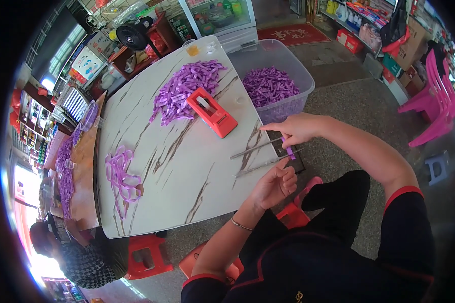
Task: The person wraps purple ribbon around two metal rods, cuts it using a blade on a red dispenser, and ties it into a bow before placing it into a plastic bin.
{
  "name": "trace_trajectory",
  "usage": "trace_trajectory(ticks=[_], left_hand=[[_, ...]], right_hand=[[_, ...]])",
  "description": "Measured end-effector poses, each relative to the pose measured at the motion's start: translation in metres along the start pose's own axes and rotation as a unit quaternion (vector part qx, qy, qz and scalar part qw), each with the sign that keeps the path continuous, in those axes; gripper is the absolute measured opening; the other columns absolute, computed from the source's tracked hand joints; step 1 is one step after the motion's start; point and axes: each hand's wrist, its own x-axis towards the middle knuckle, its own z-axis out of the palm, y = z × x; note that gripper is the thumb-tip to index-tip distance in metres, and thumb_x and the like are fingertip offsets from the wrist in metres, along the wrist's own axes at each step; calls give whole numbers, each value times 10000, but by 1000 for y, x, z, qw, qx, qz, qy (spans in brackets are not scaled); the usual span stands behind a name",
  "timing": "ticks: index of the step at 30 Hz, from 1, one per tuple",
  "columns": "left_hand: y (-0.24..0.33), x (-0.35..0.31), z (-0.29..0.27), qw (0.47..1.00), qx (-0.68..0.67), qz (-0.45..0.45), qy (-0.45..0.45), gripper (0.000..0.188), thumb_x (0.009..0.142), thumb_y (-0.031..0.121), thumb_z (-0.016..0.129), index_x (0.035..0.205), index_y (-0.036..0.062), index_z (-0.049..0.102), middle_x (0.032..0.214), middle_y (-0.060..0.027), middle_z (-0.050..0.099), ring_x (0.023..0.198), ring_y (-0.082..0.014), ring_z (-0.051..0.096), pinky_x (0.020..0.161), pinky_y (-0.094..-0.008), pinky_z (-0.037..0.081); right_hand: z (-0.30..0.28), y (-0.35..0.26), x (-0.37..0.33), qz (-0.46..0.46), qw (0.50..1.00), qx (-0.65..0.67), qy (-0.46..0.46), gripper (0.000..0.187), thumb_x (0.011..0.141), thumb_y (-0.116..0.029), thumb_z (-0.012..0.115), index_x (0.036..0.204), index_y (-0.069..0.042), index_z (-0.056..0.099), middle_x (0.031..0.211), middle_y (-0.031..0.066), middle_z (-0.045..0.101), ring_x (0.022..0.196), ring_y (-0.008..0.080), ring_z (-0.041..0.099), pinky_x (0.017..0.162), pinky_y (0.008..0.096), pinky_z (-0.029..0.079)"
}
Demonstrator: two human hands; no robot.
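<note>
I sit at the near right corner of a pale marble-patterned surface (177, 166) with dark veins. My left hand (274, 186) hovers just off its edge, fingers curled together around the near end of a thin metal rod (263, 165) that lies slanting across the corner. A second thin metal rod (255, 148) lies just above it, roughly parallel. My right hand (296, 129) is held above the rods' right ends, thumb and fingertips pinched on a small purple plastic strip (289, 150) that hangs down and meets the tip of the lower rod. The two hands are near each other but not touching. A thin bracelet (241, 224) sits on my left wrist.

Farther along the surface, a red-orange plastic block-shaped tool (212, 112) with a slot in its top lies tilted, just beside a large heap of short purple strips (182, 91). To the left, a loose tangle of longer purple bands (120, 177) rests near the surface's far side. Beyond the right edge stands a clear plastic tub (288, 108), partly filled with more purple pieces (269, 86). Red plastic stools (147, 257) sit on the speckled floor beneath. At the lower left, another person (81, 257) in a checked top sits at the adjoining wooden board (83, 166), which is strewn with purple pieces.
</note>
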Motion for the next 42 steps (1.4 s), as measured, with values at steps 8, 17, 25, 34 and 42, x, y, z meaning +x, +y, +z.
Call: trace_trajectory(ticks=[8,17,25,34,42], left_hand=[[0,0,2,1000,4,1,3,435,823,102,486,1236,132,354,681,19,366,619,-99,374,621,-243,363],[0,1,2,1000,-8,1,20,402,824,101,477,1211,125,372,675,14,366,616,-102,370,608,-245,349],[0,0,1,1000,-3,1,21,437,827,81,462,1251,138,371,680,5,364,624,-112,377,608,-254,348],[0,1,3,1000,-17,-1,25,413,841,88,484,1241,133,392,676,10,357,615,-105,365,597,-239,335],[2,1,6,1000,-10,-4,27,406,858,94,474,1246,129,360,675,9,352,620,-104,369,589,-232,335]], right_hand=[[4,-8,-8,54,997,-55,22,689,753,-279,598,1371,-220,298,870,98,643,802,306,616,671,416,476],[11,-12,-16,74,979,-168,93,650,745,-348,614,1316,-142,383,856,125,647,790,311,625,670,420,487],[24,-5,-28,203,967,-93,126,759,742,-585,577,1290,-88,404,857,177,636,806,326,620,674,401,486],[121,49,-8,91,748,558,347,460,891,-362,514,1271,-119,429,734,-48,490,553,55,417,462,200,330],[176,44,25,-24,415,901,122,262,910,-303,484,1118,-155,542,664,-67,443,516,27,339,453,160,246]])
